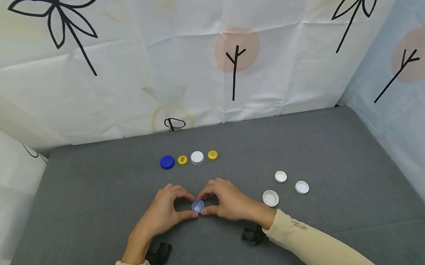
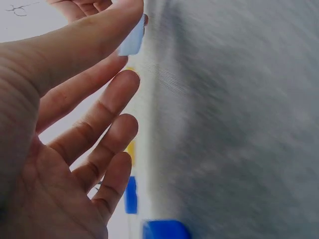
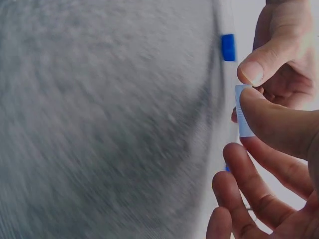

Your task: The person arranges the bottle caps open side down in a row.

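Both hands meet at a small translucent pale-blue bottle cap [image 1: 198, 206] near the middle of the grey table. My left hand [image 1: 167, 209] pinches its left side between thumb and index finger. From the other side, my right hand [image 1: 227, 198] pinches it the same way, thumb nearer me. In the right wrist view the cap [image 3: 243, 119] shows edge-on, with fine ridges along its side. The left wrist view has the cap [image 2: 131, 41] partly hidden behind the left thumb, the other left fingers spread loosely below.
Beyond the hands runs a row of a blue cap [image 1: 167, 162], a yellow cap [image 1: 182, 160], a white cap [image 1: 197, 157] and another yellow cap [image 1: 213, 154]. White caps [image 1: 270, 198] lie hollow side up right of the right hand. Patterned cloth walls [image 1: 187, 81] border the table [image 1: 320, 236].
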The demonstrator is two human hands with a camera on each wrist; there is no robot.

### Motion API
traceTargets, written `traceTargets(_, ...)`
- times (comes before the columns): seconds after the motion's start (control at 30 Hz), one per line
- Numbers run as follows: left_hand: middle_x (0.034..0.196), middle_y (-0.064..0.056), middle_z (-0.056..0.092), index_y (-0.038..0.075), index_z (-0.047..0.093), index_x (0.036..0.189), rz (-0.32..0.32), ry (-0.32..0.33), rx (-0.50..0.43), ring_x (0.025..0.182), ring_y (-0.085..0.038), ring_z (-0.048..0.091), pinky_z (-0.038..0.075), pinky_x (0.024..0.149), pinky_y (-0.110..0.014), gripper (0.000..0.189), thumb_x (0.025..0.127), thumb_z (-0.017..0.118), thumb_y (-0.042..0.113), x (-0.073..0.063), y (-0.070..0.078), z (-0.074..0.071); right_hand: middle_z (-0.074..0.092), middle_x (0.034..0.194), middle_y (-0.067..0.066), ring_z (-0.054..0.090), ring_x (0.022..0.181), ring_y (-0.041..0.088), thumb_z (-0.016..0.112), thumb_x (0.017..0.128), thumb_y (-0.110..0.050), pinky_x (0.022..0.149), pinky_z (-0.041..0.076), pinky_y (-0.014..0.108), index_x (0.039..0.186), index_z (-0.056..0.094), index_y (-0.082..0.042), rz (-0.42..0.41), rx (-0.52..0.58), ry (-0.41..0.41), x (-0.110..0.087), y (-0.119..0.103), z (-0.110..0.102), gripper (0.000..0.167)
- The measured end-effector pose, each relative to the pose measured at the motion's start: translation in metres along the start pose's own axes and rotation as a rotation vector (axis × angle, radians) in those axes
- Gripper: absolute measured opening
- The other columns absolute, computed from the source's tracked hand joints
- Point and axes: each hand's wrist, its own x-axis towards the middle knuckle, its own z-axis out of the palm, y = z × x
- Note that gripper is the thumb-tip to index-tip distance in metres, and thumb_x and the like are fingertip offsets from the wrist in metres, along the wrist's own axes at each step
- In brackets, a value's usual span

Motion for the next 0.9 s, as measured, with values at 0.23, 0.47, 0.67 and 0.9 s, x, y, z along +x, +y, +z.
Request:
traceTargets(0.23, 0.101, 0.008, 0.071, 0.015, 0.077, 0.109, -0.025, 0.093, -0.146, 0.097, -0.020, 0.065, 0.051, 0.086, -0.047, 0.029, 0.082, 0.087, 0.021, 0.011, 0.021, -0.001, 0.069, 0.103, -0.002, 0.065, 0.097, 0.021, 0.082, 0.087, -0.014, 0.084, 0.051, 0.042, 0.115, 0.074, -0.011, -0.035, 0.143, 0.124, -0.008, 0.004, -0.021, 0.029)
traceTargets(0.47, 0.102, 0.006, 0.070, 0.014, 0.076, 0.112, -0.002, 0.185, -0.192, 0.094, -0.023, 0.064, 0.052, 0.086, -0.047, 0.029, 0.085, 0.085, 0.020, 0.026, 0.041, 0.006, 0.070, 0.101, 0.000, 0.066, 0.094, 0.030, 0.083, 0.086, -0.014, 0.079, 0.053, 0.050, 0.116, 0.074, -0.010, -0.049, 0.176, 0.245, -0.020, 0.012, -0.039, 0.031)
traceTargets(0.67, 0.105, 0.003, 0.072, 0.013, 0.076, 0.113, 0.007, 0.188, -0.264, 0.096, -0.026, 0.064, 0.052, 0.087, -0.049, 0.029, 0.086, 0.084, 0.019, 0.040, 0.050, 0.012, 0.070, 0.103, 0.000, 0.066, 0.095, 0.028, 0.082, 0.086, -0.012, 0.081, 0.053, 0.050, 0.115, 0.075, -0.010, -0.017, 0.204, 0.296, -0.029, 0.018, -0.050, 0.030)
traceTargets(0.9, 0.099, 0.003, 0.073, 0.011, 0.076, 0.113, -0.036, 0.147, -0.377, 0.090, -0.017, 0.067, 0.053, 0.084, -0.042, 0.026, 0.089, 0.081, 0.020, 0.051, 0.053, 0.014, 0.069, 0.100, -0.002, 0.065, 0.095, 0.027, 0.082, 0.086, -0.009, 0.082, 0.052, 0.046, 0.115, 0.075, -0.012, -0.013, 0.213, 0.346, -0.035, 0.020, -0.057, 0.030)
